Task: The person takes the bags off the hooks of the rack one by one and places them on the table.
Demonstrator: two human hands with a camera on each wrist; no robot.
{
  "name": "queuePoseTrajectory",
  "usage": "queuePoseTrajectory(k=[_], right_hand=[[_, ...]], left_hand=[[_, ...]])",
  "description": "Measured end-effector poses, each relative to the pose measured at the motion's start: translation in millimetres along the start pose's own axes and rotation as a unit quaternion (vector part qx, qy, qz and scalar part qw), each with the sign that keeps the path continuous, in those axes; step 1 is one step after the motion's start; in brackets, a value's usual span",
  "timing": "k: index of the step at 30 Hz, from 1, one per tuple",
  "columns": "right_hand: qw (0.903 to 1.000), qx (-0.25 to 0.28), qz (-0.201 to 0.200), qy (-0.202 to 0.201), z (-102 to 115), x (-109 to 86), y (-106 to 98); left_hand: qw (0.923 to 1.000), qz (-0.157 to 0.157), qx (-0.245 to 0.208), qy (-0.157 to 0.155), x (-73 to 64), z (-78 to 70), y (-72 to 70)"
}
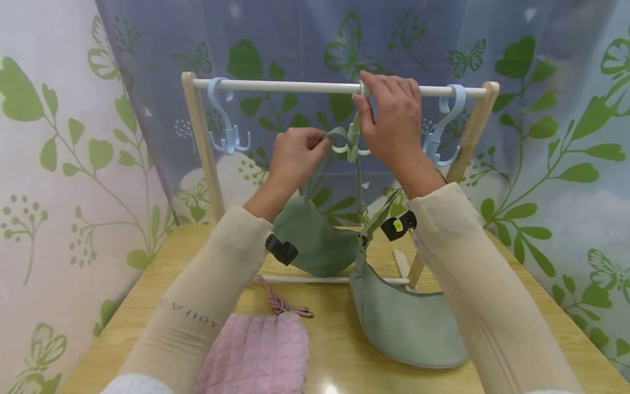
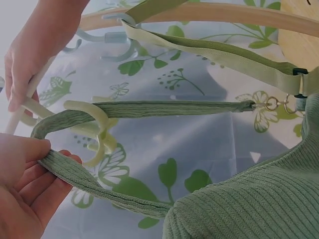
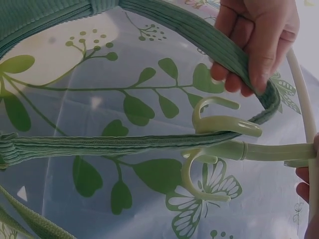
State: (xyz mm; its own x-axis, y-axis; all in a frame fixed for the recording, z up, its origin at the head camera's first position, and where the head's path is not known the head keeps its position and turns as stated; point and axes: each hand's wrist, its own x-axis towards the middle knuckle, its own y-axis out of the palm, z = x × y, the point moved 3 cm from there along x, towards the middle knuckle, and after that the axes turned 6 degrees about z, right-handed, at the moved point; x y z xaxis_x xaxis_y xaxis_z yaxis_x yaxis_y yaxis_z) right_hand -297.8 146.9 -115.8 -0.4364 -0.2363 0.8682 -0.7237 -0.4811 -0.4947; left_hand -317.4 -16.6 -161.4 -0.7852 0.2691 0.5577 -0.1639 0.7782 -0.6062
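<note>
My left hand pinches the strap of a green corduroy shoulder bag between thumb and fingers. The strap loops over one prong of a light green multi-hook hanger, and the bag hangs beneath, behind my left forearm. At the white rod, my right hand grips the top of this hanger, thumb in front. A smooth sage-green bag hangs lower right by its strap, which sits on the right blue hanger in the left wrist view.
Another blue hanger hangs at the rod's left end. Wooden posts hold up the rack on a wooden table. In front lies a pink plush bag with a knotted pink cord. Leaf-printed curtain stands behind.
</note>
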Motion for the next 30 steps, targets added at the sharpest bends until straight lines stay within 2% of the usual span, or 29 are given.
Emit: queuePoseTrajectory(k=[15,21,30], right_hand=[[0.9999,-0.008,0.012,0.007,2.5,-0.2,-2.1],[0.9998,-0.006,0.014,0.011,2.3,-1.1,-0.3],[0.9999,-0.007,0.008,0.005,2.1,0.0,-2.0]], left_hand=[[0.9999,-0.004,-0.008,0.005,7.0,-16.3,-3.8],[0.9999,-0.004,-0.014,0.004,9.3,-18.3,-3.4],[0.9993,-0.015,-0.027,0.019,10.5,-21.5,-7.5]])
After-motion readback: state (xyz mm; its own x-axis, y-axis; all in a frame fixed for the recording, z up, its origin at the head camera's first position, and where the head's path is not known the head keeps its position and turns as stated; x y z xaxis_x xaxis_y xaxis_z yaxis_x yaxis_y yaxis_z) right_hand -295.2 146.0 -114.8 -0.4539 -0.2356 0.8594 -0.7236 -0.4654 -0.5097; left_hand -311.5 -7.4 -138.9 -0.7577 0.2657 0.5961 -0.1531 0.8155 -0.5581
